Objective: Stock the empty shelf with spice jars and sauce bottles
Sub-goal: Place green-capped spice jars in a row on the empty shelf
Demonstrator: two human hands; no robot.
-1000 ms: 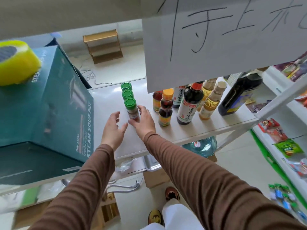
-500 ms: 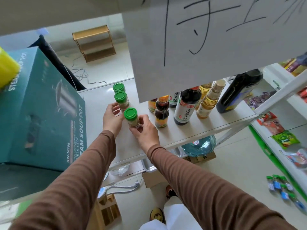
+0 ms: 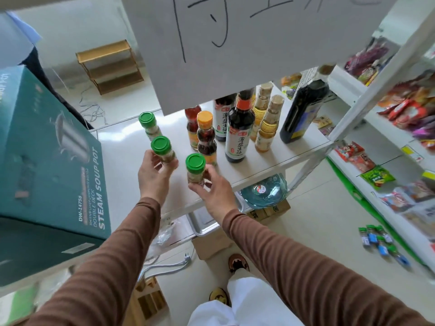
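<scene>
Green-capped spice jars (image 3: 195,169): three; hands (image 3: 213,192) hold two.

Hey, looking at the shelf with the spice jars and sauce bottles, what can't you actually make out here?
All in the head view:
- Tops of the rear sauce bottles: hidden by the hanging paper sign.
- Label of the spice jar in the right hand: covered by fingers, too small to read.
- Snack packets at the right edge: blurred and cut off.
</scene>
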